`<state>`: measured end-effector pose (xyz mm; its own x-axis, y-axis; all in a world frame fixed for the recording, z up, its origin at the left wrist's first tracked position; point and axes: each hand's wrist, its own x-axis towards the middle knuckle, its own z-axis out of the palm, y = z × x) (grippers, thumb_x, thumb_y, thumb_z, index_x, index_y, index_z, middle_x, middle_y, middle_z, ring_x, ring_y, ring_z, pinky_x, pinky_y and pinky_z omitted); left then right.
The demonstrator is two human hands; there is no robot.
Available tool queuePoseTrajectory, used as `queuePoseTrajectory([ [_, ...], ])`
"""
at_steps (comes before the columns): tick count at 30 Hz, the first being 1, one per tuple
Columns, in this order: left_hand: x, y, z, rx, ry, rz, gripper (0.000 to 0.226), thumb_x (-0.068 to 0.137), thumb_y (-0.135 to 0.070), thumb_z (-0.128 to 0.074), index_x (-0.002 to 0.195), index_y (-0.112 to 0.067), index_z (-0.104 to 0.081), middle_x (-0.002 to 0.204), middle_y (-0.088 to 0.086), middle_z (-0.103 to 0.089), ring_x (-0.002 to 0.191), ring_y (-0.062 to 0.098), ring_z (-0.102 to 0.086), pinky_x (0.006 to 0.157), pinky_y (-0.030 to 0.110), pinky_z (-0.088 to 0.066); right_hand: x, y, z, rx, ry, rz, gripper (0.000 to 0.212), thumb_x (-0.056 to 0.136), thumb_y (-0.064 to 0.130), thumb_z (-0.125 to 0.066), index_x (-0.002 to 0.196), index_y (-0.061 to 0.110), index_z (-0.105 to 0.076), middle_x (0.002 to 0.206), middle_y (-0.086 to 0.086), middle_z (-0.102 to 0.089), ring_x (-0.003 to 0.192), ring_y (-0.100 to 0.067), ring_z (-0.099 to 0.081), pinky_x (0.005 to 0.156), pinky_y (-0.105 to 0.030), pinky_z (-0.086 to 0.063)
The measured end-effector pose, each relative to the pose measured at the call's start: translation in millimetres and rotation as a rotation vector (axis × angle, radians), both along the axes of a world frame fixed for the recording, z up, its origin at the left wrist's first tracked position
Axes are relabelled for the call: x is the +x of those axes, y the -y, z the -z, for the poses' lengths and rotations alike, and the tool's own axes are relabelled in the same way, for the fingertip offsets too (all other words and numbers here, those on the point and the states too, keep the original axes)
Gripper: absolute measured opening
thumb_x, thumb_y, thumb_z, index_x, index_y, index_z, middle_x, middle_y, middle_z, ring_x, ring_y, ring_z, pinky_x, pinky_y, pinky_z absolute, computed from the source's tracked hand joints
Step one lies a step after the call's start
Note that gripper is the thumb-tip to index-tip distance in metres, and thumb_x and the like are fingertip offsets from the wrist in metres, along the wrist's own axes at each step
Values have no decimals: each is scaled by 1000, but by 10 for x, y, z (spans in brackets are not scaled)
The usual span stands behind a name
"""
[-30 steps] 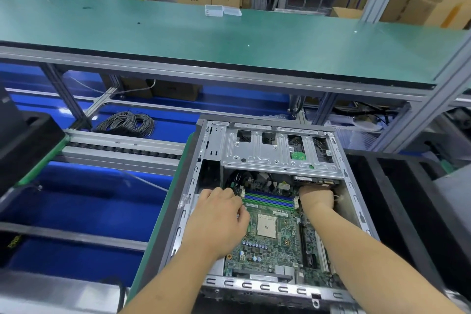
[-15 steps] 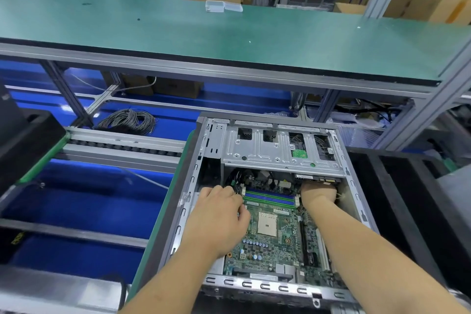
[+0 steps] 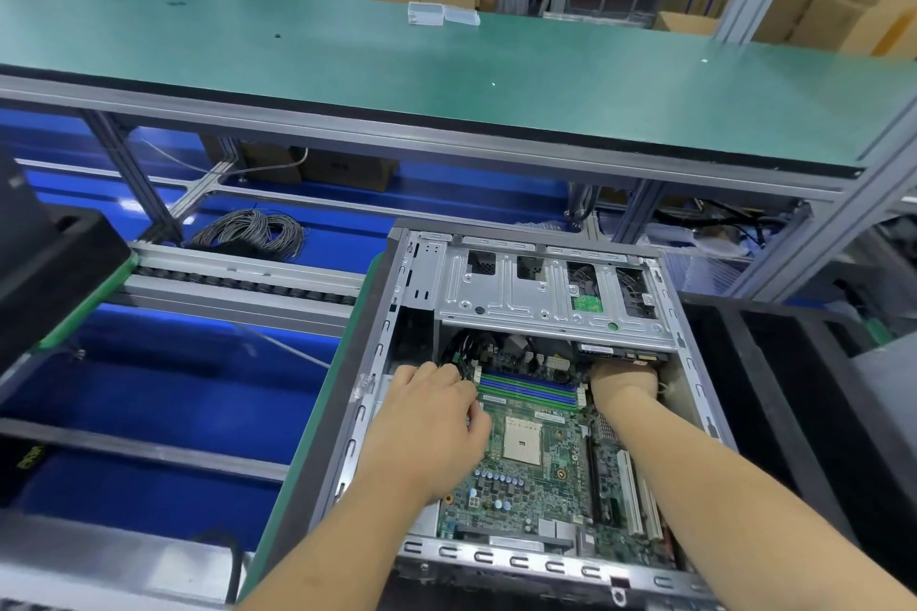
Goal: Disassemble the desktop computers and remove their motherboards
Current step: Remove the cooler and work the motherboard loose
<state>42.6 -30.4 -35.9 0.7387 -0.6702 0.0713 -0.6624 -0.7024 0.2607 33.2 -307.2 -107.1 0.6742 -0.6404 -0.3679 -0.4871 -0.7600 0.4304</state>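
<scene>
Your open desktop case (image 3: 546,412) lies on its side at the lower centre of the frame, side panel off, its bare metal frame pale grey with slotted edges. Inside it the motherboard (image 3: 541,471) lies flat: a green board with a square pale CPU socket (image 3: 521,439) near its middle, blue and green memory slots (image 3: 528,389) across its upper end, a cluster of small silver-blue capacitors toward the lower left, and long white expansion slots (image 3: 637,496) down its right side. A grey stamped drive cage (image 3: 546,298) spans the upper part of the case, above the board.

Your left hand (image 3: 431,422) is on the board's left edge, fingers curled down beside the memory slots near a bunch of black cables (image 3: 459,347); whether its grip is pinching anything cannot be told. Your right hand (image 3: 622,385) reaches in under the drive cage at the board's upper right; its fingers are hidden, so its grip cannot be told.

A green worktop (image 3: 446,65) runs across the upper frame, and a coil of grey cable (image 3: 253,231) lies at centre left.
</scene>
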Motion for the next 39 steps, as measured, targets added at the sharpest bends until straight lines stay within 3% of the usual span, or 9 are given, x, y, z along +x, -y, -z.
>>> queuePoseTrajectory([
  [3,5,-1,0,13,4,-2,38,88,-45,-9,74,-32,-42,75,-14,-38,81,10,-39,96,31,-33,46,12,-102,95,126,139,39,103,22,-37,139,19,-53,146,-5,-50,132,-26,-48,101,-33,-41],
  [6,12,-2,16,24,4,-3,32,93,-42,-20,77,-32,-45,79,-14,-42,83,10,-40,97,31,-33,40,41,-146,179,130,225,46,105,31,-27,147,20,-44,154,-3,-41,140,-25,-39,110,-34,-33],
  [11,14,4,16,32,8,-3,30,96,-41,-24,79,-32,-46,81,-13,-43,84,10,-41,98,31,-33,10,31,-178,212,113,150,40,101,26,-36,138,23,-53,147,-3,-49,132,-29,-47,103,-37,-40],
  [17,4,-2,4,22,6,-8,30,95,-41,-23,76,-32,-44,79,-13,-42,83,11,-41,98,31,-33,5,60,-193,280,34,174,45,105,25,-27,147,24,-42,156,-3,-37,140,-28,-36,113,-39,-30],
  [30,10,-3,9,17,16,6,33,92,-43,-19,77,-30,-46,82,-12,-44,84,12,-40,98,32,-32,-3,50,-191,229,158,171,40,102,24,-35,137,23,-55,147,-3,-49,134,-28,-45,106,-37,-38],
  [35,5,-2,12,13,11,4,43,85,-47,-8,76,-31,-47,81,-13,-43,84,12,-40,97,32,-33,27,51,-211,305,132,232,46,106,26,-25,149,20,-41,157,-4,-37,142,-27,-35,115,-38,-29],
  [39,6,6,2,11,13,4,43,85,-47,-7,76,-30,-45,80,-13,-42,84,12,-40,97,32,-33,-19,26,-172,196,199,81,38,100,22,-38,132,24,-58,143,-5,-53,127,-32,-50,95,-39,-45],
])
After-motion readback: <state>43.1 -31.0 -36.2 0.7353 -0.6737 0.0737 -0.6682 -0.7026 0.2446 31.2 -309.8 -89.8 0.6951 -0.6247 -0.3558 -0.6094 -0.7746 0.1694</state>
